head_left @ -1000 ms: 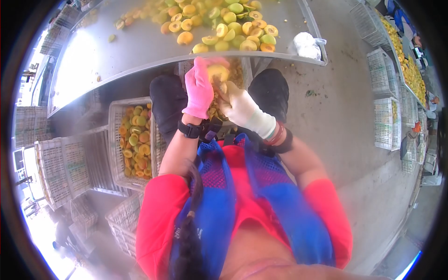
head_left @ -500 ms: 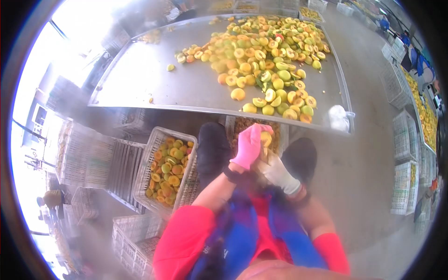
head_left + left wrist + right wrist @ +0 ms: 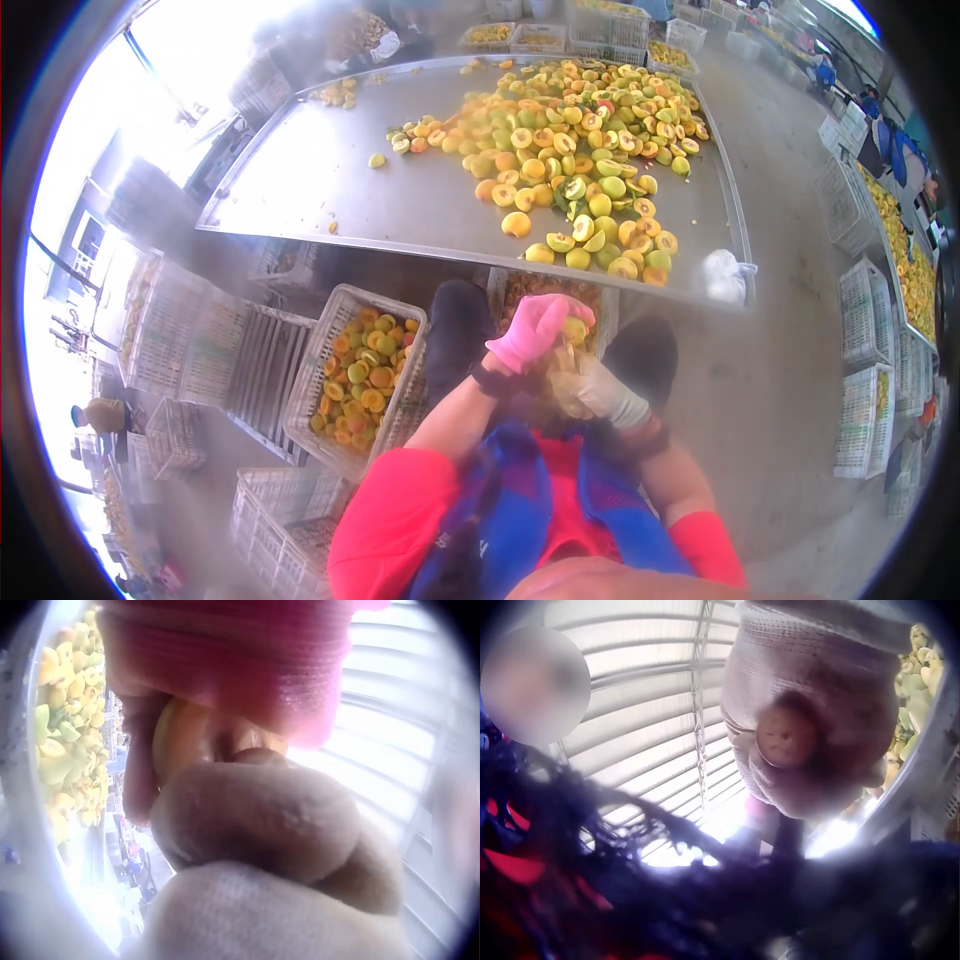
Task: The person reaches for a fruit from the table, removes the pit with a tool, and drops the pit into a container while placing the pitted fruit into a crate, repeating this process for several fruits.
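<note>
My left hand, in a pink glove, grips a yellow peach between thumb and fingers over the lap. In the left wrist view, part of the peach's orange flesh shows under the pink glove. My right hand, in a white glove, is right below the peach, its curled fingers close against the fruit. In the right wrist view that hand wraps round a handle with a round, tan, dotted end. The tool's other end is hidden between the hands.
Ahead is a metal table with a heap of halved peaches and a white bundle at its corner. A crate of peach halves stands at left; another crate sits under the table edge. More crates line the right.
The head view has tilted up, showing more of the table. Both hands stay together at the peach; the right hand has turned and drawn slightly lower beneath it.
</note>
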{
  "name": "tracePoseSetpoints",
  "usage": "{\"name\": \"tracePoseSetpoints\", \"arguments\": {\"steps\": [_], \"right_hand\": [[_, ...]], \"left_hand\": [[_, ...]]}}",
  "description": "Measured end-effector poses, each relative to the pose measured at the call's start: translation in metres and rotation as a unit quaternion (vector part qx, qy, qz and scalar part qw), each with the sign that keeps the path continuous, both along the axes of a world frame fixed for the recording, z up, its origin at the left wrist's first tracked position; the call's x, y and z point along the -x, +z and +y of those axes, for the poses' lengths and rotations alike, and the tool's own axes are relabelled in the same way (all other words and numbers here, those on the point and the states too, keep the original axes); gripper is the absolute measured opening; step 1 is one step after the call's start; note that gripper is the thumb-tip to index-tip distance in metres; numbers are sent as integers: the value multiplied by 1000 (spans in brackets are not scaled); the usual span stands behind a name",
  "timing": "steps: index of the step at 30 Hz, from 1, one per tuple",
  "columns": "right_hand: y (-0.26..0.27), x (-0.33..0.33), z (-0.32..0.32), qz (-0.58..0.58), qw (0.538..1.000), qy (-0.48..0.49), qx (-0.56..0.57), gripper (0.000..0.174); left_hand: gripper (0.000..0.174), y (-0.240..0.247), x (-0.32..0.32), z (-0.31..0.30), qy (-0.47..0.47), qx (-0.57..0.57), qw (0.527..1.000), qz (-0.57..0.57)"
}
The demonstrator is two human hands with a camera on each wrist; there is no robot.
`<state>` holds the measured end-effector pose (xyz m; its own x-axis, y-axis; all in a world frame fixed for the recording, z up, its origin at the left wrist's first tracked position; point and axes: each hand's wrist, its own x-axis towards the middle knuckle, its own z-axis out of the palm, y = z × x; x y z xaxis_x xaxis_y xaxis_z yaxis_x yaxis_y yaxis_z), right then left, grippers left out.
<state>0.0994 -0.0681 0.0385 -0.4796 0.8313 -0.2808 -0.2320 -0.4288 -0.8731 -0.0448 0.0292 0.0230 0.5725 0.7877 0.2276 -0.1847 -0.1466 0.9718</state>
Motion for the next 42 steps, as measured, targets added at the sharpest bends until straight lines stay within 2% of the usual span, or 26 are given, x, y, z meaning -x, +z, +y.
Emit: {"name": "tracePoseSetpoints", "arguments": {"steps": [2, 4, 5, 8, 10, 14, 16, 17, 19, 20, 22, 23, 24, 25, 27, 28, 29, 30, 31, 32, 34, 35, 37, 38, 40, 42], "right_hand": [[4, 1, 0, 13, 1000, -20, -17, 9], [1, -2, -2, 95, 993, 29, 61, 7], [2, -1, -3, 95, 993, 30, 60, 7], [12, 9, -6, 104, 994, 9, 39, 5], [9, 14, -6, 46, 999, -23, 0, 12], [-1, 17, 0, -6, 999, 14, -33, 28], [-30, 29, 7, -74, 973, -77, -203, 28], [-31, 31, 6, -74, 973, -76, -203, 28], [-15, 34, 0, -213, 849, -165, -454, 27], [-25, 29, 0, -213, 849, -166, -453, 27], [-51, 13, -3, -435, 709, -110, -545, 26], [-48, 9, -2, -435, 710, -113, -543, 26], [-42, 5, 1, -490, 794, -26, -358, 38], [-39, 3, 3, -518, 839, 63, -154, 53], [-58, 1, 3, -527, 834, 44, -158, 54], [-64, 1, 2, -539, 826, 28, -164, 55], [-68, 2, 0, -538, 826, 28, -166, 55], [-70, 4, -1, -520, 829, -26, -201, 57], [-72, 5, -3, -501, 829, -80, -235, 59], [-74, 7, -3, -501, 829, -80, -235, 59], [-81, 10, -3, -453, 811, -177, -324, 65], [-94, 9, -2, -454, 811, -177, -325, 65], [-122, 6, 3, -431, 797, -210, -367, 68], [-104, 6, 4, -431, 797, -208, -370, 68], [-49, 11, 3, -439, 641, -245, -580, 68], [-75, 5, 6, -426, 653, -238, -579, 67]], "left_hand": [[48, -3, -1, 5, -6, -21, 1000, 1], [45, -3, -1, 7, 4, -186, 982, 42], [45, -2, 1, 8, 5, -187, 982, 41], [46, -1, 2, 5, -35, -125, 990, 62], [54, -4, -1, -1, 11, 88, 996, -14], [58, 9, 2, -3, 67, 144, 986, -42], [63, 31, 7, -2, 167, 289, 937, -100], [64, 27, 17, 6, 178, 296, 927, -144], [63, 36, 47, 14, 248, 226, 933, -130], [58, 35, 66, 21, 307, 195, 926, -103], [41, 25, 120, 24, 398, 54, 915, 19], [35, 12, 158, 30, 464, -168, 843, 212], [36, 15, 186, 28, 505, -199, 749, 380], [39, 26, 205, 23, 512, -185, 678, 494], [47, 30, 244, 19, 475, 19, 574, 666], [47, 26, 250, 15, 477, 18, 573, 666], [51, 18, 256, 12, 474, 18, 534, 700], [55, 19, 255, 11, 469, 17, 493, 733], [53, 25, 244, 14, 464, 5, 555, 690], [53, 12, 237, 26, 471, -65, 609, 635], [52, -4, 210, 50, 448, -168, 698, 533], [51, -3, 184, 63, 422, -202, 735, 491], [51, -4, 130, 87, 358, -225, 756, 499], [53, -8, 105, 102, 314, -221, 786, 484], [58, -19, 60, 125, 250, -219, 807, 489], [62, -40, 20, 144, 198, -206, 809, 514]]}}
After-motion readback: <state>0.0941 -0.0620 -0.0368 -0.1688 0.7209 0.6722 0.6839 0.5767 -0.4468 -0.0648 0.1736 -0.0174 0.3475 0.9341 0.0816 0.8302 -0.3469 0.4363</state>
